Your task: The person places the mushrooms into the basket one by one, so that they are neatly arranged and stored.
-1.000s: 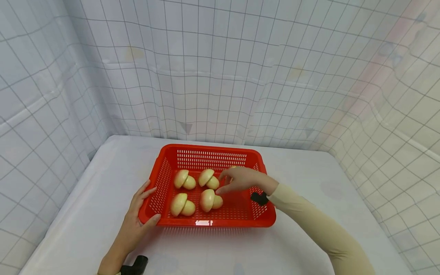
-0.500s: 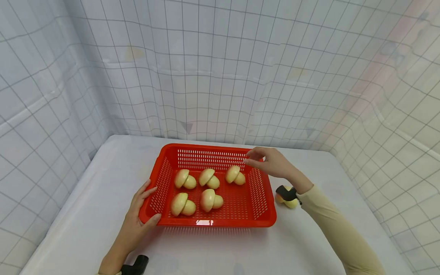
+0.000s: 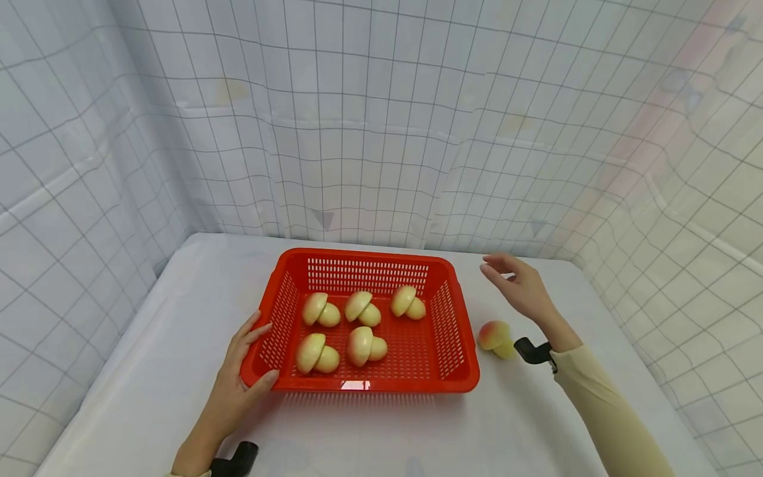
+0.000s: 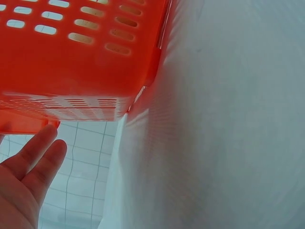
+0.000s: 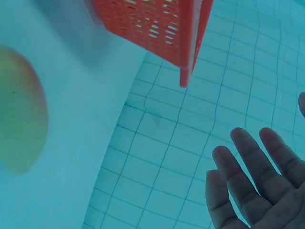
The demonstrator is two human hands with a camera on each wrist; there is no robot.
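A red slotted basket [image 3: 459,324] stands on the white table and holds several cream mushroom-shaped toys [image 3: 363,309]. My left hand [image 3: 244,368] rests against the basket's near left corner, its fingers [image 4: 33,160] straight beside the rim, thumb on the front edge. My right hand [image 3: 521,288] hovers open above the table to the right of the basket, fingers [image 5: 248,174] spread and holding nothing. One more mushroom toy [image 3: 496,338], reddish on its cap, lies on the table just outside the basket's right wall, below my right wrist; it looms blurred in the right wrist view [image 5: 19,129].
White grid-patterned curtains [image 3: 381,132] close in the table on the left, back and right. Bare white tabletop [image 3: 149,344] stretches left of the basket and in front of it. Black wrist camera mounts [image 3: 533,351] show at both wrists.
My right hand has left the basket, rising over its right rim and moving out to the right. A third toy now lies uncovered in the back row. My left hand has stayed put.
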